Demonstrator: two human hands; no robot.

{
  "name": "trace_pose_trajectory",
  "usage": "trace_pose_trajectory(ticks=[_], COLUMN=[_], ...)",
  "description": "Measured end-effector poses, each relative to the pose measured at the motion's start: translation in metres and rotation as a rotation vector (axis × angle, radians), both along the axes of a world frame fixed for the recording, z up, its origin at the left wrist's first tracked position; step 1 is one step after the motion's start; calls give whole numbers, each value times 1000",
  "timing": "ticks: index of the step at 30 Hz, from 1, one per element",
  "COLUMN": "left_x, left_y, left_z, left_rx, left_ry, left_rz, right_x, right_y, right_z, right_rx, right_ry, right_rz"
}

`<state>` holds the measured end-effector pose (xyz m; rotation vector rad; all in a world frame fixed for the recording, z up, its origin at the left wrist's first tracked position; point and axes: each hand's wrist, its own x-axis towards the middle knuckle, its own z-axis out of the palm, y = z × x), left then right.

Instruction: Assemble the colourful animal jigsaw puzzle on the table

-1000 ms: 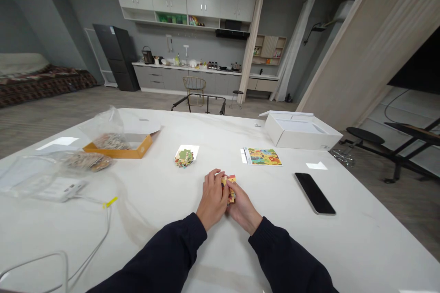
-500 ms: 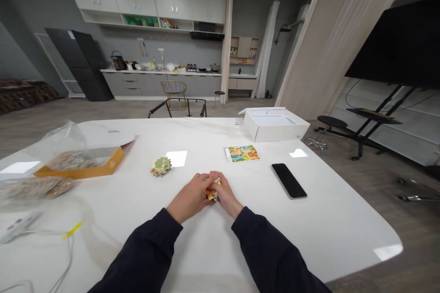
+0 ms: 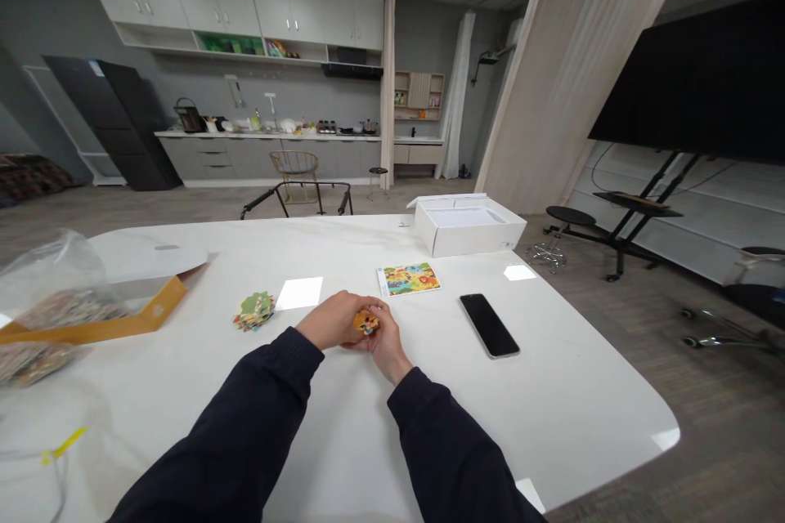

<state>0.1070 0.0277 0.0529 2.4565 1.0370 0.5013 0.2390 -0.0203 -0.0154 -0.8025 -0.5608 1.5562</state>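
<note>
On white table [image 3: 589,400] | phone [image 3: 489,325] | printed pieces [image 3: 366,323] in fingers [image 3: 385,327] | kitchen [image 3: 245,155] beyond

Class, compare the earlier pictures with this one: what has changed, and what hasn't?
The view swung right, so things sit further left in it. The left hand and right hand, still holding the colourful pieces, appear nearer the picture card. The phone and white box stayed put.

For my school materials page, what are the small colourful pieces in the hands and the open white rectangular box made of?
The small colourful pieces are probably printed cardboard, from their patterned faces; finish is unclear. The open white rectangular box is likely smooth, matte cardboard, seeing its crisp, straight edges.
</note>
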Motion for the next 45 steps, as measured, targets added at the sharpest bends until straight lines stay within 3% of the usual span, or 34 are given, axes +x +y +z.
trace_pose_trajectory(ticks=[2,5,7,10,15,20,24,28,31,34,37,41,45], left_x=[-3,-3,1,13,26,18,-10,-67,-122,-166,-185,-183,-177], left_y=[20,49,64,79,88,74,38,-16,-40,-37,-18,4,10], left_z=[-3,-13,-21,-35,-48,-41,-29,-36,-48,-57,-65,-78,-82], left_rx=[-17,-15,-14,-27,-46,-2,115,348,561,672,630,551,543], left_ry=[82,191,231,280,303,198,49,-275,-336,-344,-325,-238,-251], left_rz=[82,267,323,373,413,424,384,195,321,626,828,857,864], right_x=[2,7,10,13,14,17,20,21,20,17,11,3,1], right_y=[0,3,6,8,8,8,8,8,5,2,4,11,11], right_z=[1,-2,-5,-8,-10,-10,-9,-11,-12,-10,-5,-1,-1], right_rx=[12,33,52,67,72,84,92,103,137,255,415,531,502], right_ry=[46,-53,-164,-274,-350,-394,-420,-464,-563,-797,-1074,-1196,-1154], right_rz=[-45,-273,-389,-440,-439,-415,-404,-380,-344,-329,-315,-267,-280])
